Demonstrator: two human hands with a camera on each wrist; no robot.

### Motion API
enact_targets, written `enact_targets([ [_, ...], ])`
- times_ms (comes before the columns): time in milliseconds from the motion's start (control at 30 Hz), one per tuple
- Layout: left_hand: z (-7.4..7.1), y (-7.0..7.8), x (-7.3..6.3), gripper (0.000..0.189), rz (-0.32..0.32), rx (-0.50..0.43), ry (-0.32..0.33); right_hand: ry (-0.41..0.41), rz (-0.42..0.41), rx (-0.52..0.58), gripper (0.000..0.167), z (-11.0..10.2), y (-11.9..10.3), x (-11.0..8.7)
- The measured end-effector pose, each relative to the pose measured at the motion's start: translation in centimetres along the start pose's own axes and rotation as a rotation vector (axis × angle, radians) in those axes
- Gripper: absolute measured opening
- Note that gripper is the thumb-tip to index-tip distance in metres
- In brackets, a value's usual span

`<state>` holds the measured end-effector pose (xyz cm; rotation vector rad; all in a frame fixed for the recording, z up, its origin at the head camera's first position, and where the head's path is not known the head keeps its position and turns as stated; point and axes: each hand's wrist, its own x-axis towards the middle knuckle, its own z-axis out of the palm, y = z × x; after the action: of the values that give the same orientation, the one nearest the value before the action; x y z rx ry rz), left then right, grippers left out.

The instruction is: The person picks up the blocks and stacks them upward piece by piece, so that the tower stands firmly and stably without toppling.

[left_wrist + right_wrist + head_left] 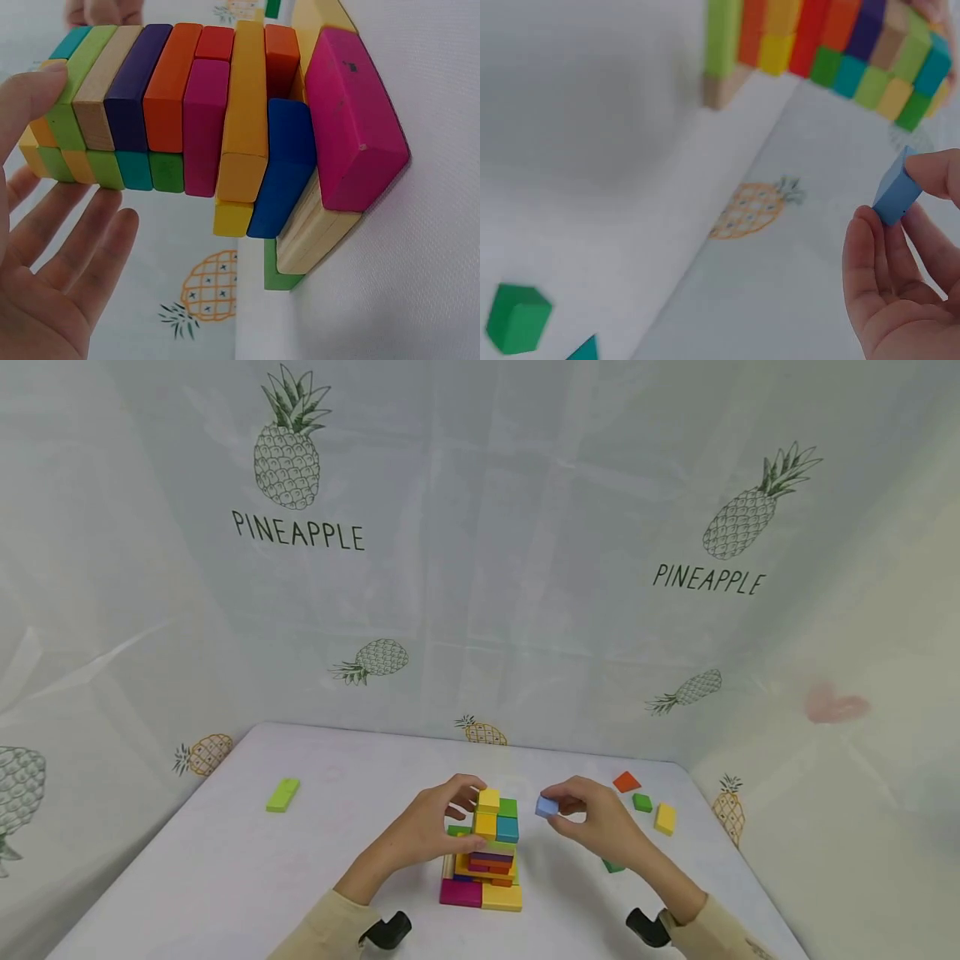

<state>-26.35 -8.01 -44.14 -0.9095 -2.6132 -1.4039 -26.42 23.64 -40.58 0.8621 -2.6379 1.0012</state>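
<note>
A tall stack of colored wooden blocks (506,829) stands on the white table, with a magenta block (356,120) at its wide base. Around its upper part, my left hand (427,828) holds the stack from the left. The left thumb (46,94) lies against one face near the top, and the fingertips reach the adjoining side. Just right of the top, my right hand (600,820) pinches a small light-blue block (897,189) between thumb and fingers, apart from the stack. A yellow block (488,800) sits highest on the stack, beside a lower green one (507,808).
Loose blocks lie at the right: a red-orange one (627,782), a green one (642,802) and a yellow one (665,818). Another green piece (612,865) shows partly behind the right forearm. Far left is a lime-green block (283,795). A pineapple-print curtain (480,568) hangs behind.
</note>
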Motion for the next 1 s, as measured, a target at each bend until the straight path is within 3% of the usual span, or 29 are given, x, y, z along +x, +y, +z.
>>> enact_targets([
  [333,-0.2,0.0,-0.1,0.071,0.012,-0.014,-0.011,-0.047,-0.075,0.040,0.034,1.1,-3.2,2.1],
  [1000,-0.2,-0.1,0.0,0.070,0.020,-0.012,-0.013,-0.089,-0.021,0.069,0.032,2.1,-3.8,3.1],
])
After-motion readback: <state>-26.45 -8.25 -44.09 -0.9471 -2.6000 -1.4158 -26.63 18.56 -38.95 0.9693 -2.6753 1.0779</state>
